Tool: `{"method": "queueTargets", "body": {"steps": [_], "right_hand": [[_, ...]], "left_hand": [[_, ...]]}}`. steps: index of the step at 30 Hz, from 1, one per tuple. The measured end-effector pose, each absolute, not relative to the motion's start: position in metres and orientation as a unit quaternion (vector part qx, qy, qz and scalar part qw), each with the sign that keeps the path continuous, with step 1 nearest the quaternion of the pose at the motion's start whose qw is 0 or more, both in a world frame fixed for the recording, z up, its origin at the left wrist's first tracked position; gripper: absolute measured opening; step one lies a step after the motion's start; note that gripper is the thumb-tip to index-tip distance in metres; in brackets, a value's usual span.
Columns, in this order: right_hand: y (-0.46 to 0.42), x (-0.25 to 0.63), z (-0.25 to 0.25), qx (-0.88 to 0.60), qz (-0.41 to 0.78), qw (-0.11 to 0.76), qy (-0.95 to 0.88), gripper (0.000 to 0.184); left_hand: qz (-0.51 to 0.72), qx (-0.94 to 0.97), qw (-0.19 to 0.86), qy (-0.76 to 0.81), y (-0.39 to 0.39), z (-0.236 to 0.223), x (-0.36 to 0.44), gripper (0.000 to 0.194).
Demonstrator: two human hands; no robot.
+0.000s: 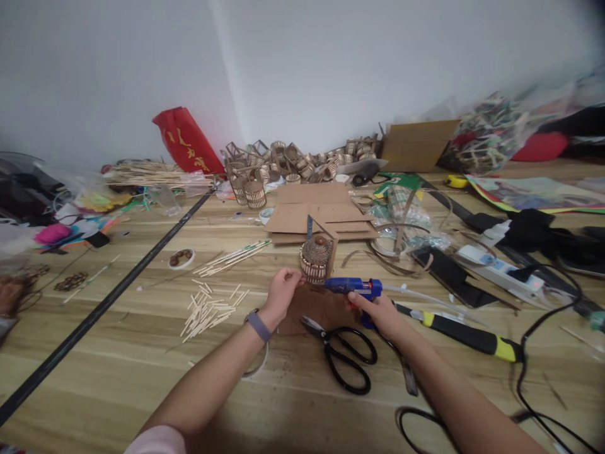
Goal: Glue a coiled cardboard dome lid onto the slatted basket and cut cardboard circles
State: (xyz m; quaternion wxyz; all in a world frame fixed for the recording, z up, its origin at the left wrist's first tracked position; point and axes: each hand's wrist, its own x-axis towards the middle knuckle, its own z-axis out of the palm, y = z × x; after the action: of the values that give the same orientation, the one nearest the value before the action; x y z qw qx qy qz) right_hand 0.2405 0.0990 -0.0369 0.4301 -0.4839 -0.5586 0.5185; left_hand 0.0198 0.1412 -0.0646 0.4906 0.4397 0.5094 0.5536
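My right hand (384, 315) is wrapped round the grip of a blue hot glue gun (350, 285), its nozzle close to the lower side of a small round handicraft (316, 260). That piece has a woven brown top with a bead on it, a band of pale short sticks around its side, and an upright brown strip. At its lower left, the fingers of my left hand (283, 293) are pinched together; what they hold is too small to make out. A brown cardboard piece (307, 309) lies under both. Black-handled scissors (347, 356) rest in front.
Cut sticks (210, 312) and longer sticks (234, 257) lie left, near a white ring of beads (181, 258). Stacked cardboard (312, 208) and finished-looking pieces (293, 161) stand behind. A yellow-black cutter (467, 334), cable (522, 372) and power strip (501, 274) are right. Another person's hand (10, 295) shows far left.
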Motion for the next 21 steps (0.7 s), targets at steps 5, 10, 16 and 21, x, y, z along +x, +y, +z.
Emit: {"method": "queueTargets", "body": {"steps": [5, 10, 16, 21], "right_hand": [[0.099, 0.242, -0.039, -0.473, 0.532, 0.422, -0.562, 0.042], [0.1, 0.244, -0.041, -0.465, 0.545, 0.408, -0.566, 0.048], [0.1, 0.243, -0.04, -0.457, 0.557, 0.41, -0.56, 0.047], [0.101, 0.237, -0.035, -0.449, 0.563, 0.427, -0.547, 0.044]], "left_hand": [[0.565, 0.433, 0.481, 0.512, 0.142, -0.064, 0.018, 0.028], [0.569, 0.438, 0.464, 0.519, 0.145, -0.073, 0.012, 0.045], [0.551, 0.484, 0.486, 0.475, 0.181, -0.08, -0.005, 0.028], [0.453, 0.586, 0.564, 0.364, 0.207, -0.071, -0.005, 0.07]]}}
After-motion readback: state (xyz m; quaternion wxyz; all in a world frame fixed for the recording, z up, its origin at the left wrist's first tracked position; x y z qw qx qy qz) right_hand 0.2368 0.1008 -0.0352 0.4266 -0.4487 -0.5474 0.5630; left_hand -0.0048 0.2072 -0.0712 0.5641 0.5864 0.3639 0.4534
